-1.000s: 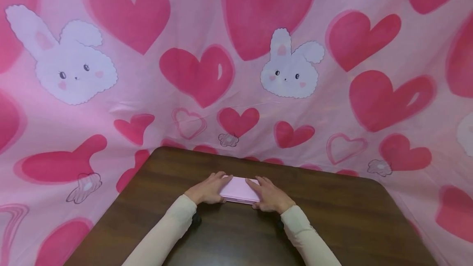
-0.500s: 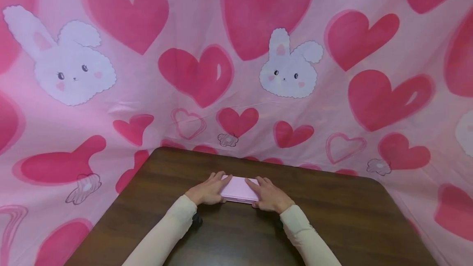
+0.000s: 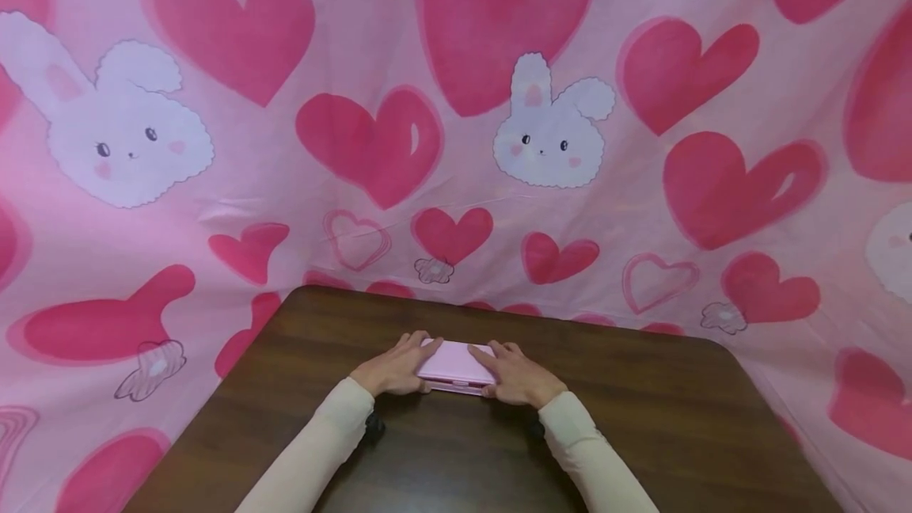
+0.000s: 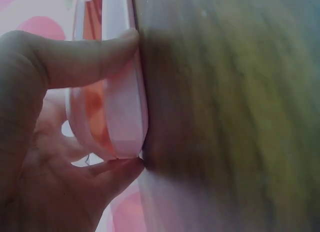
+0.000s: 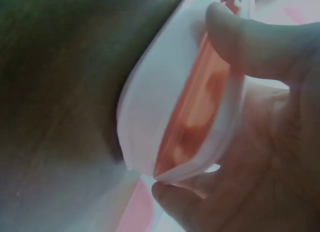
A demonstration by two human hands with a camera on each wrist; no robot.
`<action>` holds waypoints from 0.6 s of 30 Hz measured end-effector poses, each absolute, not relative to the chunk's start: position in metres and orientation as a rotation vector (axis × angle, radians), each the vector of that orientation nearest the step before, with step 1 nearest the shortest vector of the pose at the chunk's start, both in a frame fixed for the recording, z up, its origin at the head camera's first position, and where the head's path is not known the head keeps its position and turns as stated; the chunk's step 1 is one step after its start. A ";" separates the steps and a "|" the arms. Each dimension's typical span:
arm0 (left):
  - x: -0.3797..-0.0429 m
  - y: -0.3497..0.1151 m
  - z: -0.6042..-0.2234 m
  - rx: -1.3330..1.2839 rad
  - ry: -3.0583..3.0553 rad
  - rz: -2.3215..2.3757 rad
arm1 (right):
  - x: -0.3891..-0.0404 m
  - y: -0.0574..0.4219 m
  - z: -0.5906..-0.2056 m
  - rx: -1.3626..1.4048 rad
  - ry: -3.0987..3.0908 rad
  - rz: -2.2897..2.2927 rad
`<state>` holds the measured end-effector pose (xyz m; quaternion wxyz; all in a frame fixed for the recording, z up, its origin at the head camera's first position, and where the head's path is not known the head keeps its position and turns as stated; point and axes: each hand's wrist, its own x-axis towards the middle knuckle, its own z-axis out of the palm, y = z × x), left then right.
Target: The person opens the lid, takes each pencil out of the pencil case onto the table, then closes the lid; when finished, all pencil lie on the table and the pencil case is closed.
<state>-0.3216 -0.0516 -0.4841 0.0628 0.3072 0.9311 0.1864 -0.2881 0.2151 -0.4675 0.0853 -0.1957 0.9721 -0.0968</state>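
Note:
A small pink hinged case (image 3: 456, 360) lies on the brown table between both hands, and its front clasp faces me. The lid is raised a little, leaving a narrow gap along the front. My left hand (image 3: 394, 367) grips the case's left end, and my right hand (image 3: 525, 377) grips its right end. In the left wrist view, the thumb crosses the front of the case (image 4: 122, 104) while other fingers hold its end. An orange-pink strip shows between lid and base. The right wrist view shows the same gap in the case (image 5: 152, 109), with the thumb at the lid's edge.
The brown wood-grain table (image 3: 641, 418) spreads out around the case. A pink cloth (image 3: 470, 157) printed with hearts and rabbits hangs behind and beside it, close to its far edge.
The case's lid has lifted slightly at the front, where it was down before. Both hands keep hold of its ends. The head view has turned a little to the right.

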 end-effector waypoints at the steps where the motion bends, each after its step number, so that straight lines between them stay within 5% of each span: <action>1: -0.322 -0.053 -0.485 0.927 2.810 0.584 | -0.288 0.215 -0.467 -0.587 2.897 -0.313; 18: -0.329 -0.068 -0.486 0.713 2.683 0.928 | -0.299 0.250 -0.450 -0.749 3.009 -0.650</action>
